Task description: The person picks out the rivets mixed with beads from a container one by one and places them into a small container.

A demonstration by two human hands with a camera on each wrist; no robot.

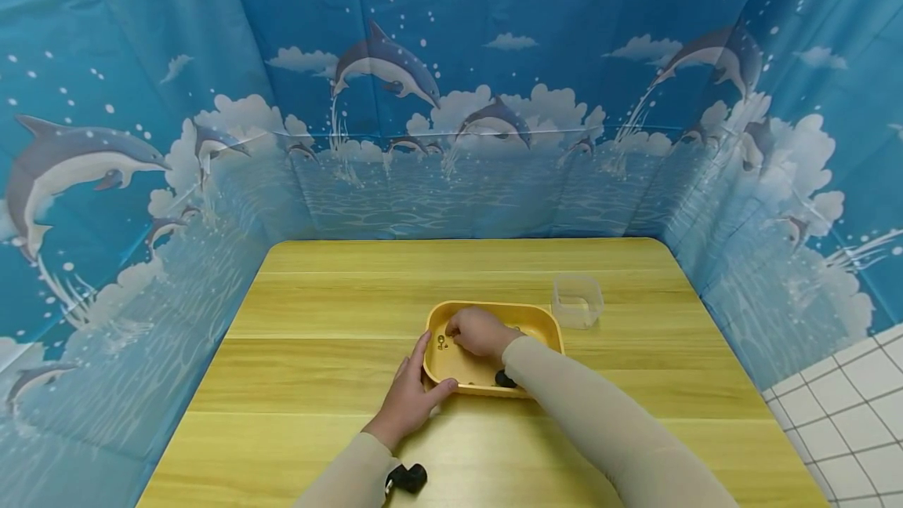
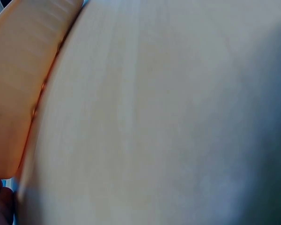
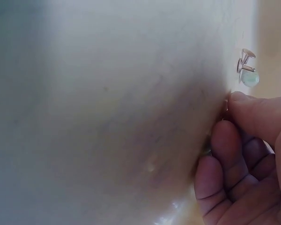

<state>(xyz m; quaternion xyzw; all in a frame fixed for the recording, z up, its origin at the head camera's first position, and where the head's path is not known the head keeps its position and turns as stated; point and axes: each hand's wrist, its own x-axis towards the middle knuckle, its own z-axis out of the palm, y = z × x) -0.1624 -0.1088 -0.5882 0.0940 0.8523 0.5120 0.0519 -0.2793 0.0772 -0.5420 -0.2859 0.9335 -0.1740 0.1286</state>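
Observation:
A yellow plastic tray with rounded corners stands on the table. My left hand rests spread at its front left corner, the thumb along the front rim and the fingers against the left side. Inside the tray my right hand reaches down to the floor with curled fingers. Small gold-coloured pieces lie just left of its fingertips. Close up in the right wrist view, a shiny metal piece with a pale green bead lies beside the thumb. I cannot tell whether the fingertips pinch anything.
A clear square plastic container stands behind the tray's right end, near its rim. The wood-patterned table is bordered at the back and sides by a dolphin-print curtain. White tiles show at the right.

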